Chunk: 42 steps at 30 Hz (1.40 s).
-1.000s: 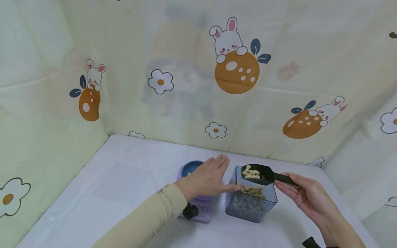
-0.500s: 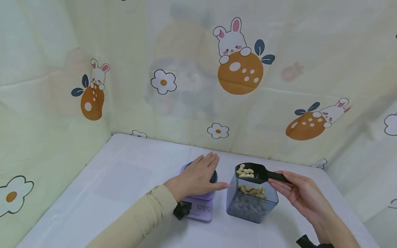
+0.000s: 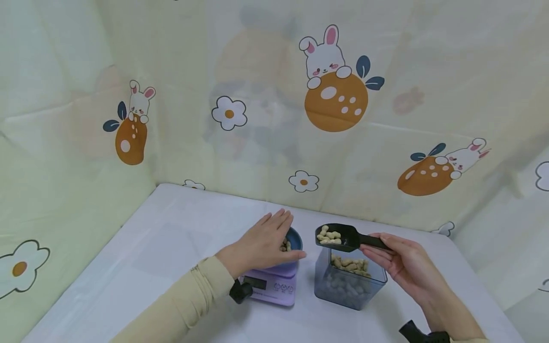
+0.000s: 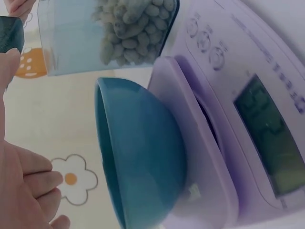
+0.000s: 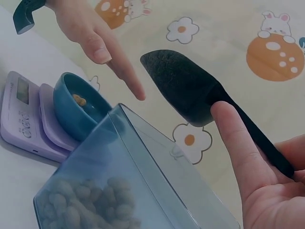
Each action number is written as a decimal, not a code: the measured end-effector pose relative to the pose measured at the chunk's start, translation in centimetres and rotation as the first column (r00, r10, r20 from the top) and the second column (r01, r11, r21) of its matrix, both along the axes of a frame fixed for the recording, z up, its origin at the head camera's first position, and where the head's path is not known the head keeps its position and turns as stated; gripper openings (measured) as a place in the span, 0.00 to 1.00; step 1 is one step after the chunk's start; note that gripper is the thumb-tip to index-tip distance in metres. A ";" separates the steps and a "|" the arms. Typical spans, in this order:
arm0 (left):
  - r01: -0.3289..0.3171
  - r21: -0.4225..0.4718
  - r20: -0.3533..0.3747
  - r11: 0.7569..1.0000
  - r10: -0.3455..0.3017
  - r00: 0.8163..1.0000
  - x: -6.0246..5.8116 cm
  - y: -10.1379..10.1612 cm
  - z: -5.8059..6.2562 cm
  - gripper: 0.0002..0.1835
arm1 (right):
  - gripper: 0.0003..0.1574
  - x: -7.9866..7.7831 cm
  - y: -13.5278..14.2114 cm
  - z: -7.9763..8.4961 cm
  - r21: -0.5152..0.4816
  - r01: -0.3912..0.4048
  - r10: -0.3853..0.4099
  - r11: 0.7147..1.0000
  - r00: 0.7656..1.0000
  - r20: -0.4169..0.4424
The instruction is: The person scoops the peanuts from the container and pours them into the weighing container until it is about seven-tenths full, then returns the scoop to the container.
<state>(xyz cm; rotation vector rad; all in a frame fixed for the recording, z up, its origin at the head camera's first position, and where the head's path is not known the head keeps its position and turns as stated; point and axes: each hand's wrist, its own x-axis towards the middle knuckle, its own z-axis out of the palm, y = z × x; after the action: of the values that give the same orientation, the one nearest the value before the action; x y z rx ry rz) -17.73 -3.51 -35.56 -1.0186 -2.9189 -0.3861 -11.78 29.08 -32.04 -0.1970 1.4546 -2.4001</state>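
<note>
Pale cloth [image 3: 257,157] printed with rabbits, oranges and flowers walls in a white-covered bench [image 3: 171,247]. Black and shallow, with a straight handle, the scoop [image 3: 350,239] carries a small heap of light tan peanuts [image 3: 329,237] toward its tip. It is in the air just above the far left rim of a clear bluish container [image 3: 349,288], which is partly filled with more unshelled nuts [image 3: 349,265].

Just left of the container stands a lilac scale [image 3: 284,296] with a dark display [image 3: 256,283], its digits too unclear to read. On its plate sits a blue bowl [image 3: 296,237] with a few pieces inside. From the head view, the left hand [image 3: 259,242] hides much of this bowl; the right wrist view shows a gap between them.

That hand is held flat, fingers straight and thumb spread toward the scoop, the sleeved forearm reaching in from the near left. The right hand [image 3: 407,269] pinches the scoop's handle between thumb and fingers, the forearm rising from the near right.
</note>
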 end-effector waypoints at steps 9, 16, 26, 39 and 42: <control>-0.043 0.046 0.063 0.998 0.040 0.997 -0.1 -2.0 -0.8 0.53 | 0.18 -0.5 -1.4 -0.2 0.090 0.019 -0.016 0.996 0.999 -0.028; -0.076 0.064 0.087 0.995 0.070 0.994 -0.1 -3.3 -1.3 0.54 | 0.15 -0.8 -2.6 -0.2 0.193 0.067 -0.059 0.979 0.997 -0.042; -0.106 0.054 0.081 0.993 0.101 0.992 -0.3 -4.6 -2.2 0.57 | 0.21 -1.6 -4.9 -0.1 0.310 0.117 -0.103 0.944 0.993 -0.062; -0.094 0.017 0.092 0.995 0.092 0.991 -0.6 -4.9 -3.2 0.56 | 0.30 -2.0 -7.5 0.1 0.496 0.181 -0.109 0.849 0.979 -0.171; -0.095 0.015 0.089 0.995 0.094 0.992 -0.7 -4.8 -3.2 0.56 | 0.28 -2.1 -8.0 0.2 0.516 0.197 -0.109 0.834 0.974 -0.197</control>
<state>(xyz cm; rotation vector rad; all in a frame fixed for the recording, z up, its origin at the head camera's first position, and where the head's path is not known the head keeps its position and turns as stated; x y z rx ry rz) -18.39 -8.36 -38.75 -0.8789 -3.0204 -0.4660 -13.84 21.13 -31.86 -0.1415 2.2263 -2.0179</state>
